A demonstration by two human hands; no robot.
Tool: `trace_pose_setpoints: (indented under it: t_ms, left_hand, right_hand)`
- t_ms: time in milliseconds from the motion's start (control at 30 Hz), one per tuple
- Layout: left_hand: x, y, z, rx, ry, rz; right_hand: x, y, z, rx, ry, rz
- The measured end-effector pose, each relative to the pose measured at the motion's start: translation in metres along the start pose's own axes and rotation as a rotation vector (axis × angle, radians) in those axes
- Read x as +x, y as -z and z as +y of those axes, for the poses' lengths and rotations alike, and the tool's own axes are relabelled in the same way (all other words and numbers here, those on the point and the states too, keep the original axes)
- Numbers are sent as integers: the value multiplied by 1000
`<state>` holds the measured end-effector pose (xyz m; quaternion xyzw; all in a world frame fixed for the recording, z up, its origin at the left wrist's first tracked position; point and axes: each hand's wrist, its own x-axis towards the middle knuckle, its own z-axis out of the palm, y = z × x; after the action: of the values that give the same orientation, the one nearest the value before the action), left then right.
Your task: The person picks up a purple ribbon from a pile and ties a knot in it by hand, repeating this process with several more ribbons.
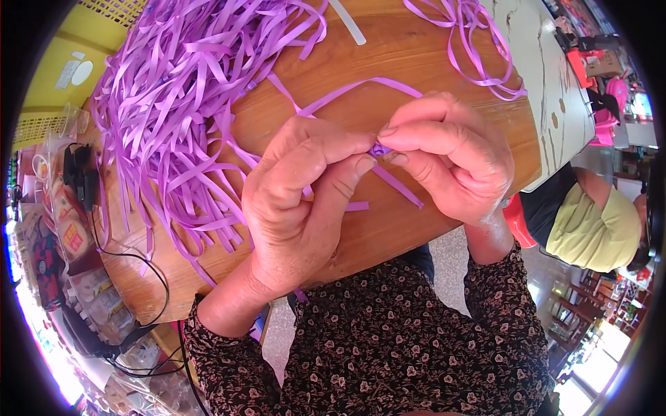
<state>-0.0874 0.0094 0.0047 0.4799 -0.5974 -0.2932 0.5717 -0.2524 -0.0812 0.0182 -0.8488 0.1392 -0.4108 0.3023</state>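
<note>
Over the wooden table (361, 253), my left hand (295, 187) and my right hand (454, 156) meet fingertip to fingertip. Both pinch a small bunched or knotted spot of a purple ribbon (379, 150). One length of ribbon arches up behind my hands, and loose tails hang below my fingers. Just how the ribbon is looped is hidden by my fingertips. A large tangled pile of purple ribbons (187, 90) spreads to the left of my left hand, some of its strands trailing down past that wrist.
More purple ribbon loops (479, 52) lie at the far right of the table. A white strip (348, 22) rests at the far middle. A yellow plastic basket (87, 41) stands far left, above black cables (165, 277). Beyond a white marbled tabletop (534, 62) at right, another person (593, 225) sits.
</note>
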Motion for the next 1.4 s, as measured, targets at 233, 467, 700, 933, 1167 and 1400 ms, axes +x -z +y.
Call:
trace_pose_setpoints:
  t_ms: [233,467,700,933,1167,1400]
  left_hand:
    - [-1,-4,0,31,-5,66]
    - [4,-1,2,257,-150,57]
    - [7,2,5,284,-140,1]
    - [3,-1,-4,27,50,91]
    - [-2,-7,0,-432,305,212]
    - [-2,-3,4,-411,215,101]
  right_hand:
    - [0,-2,2,6,15,4]
    - [-1,-7,2,-30,35,23]
    - [-1,-7,1,-45,35,28]
    - [0,-9,4,-84,66,31]
    - [-3,-14,6,-61,45,45]
    - [0,-7,-1,-32,-15,44]
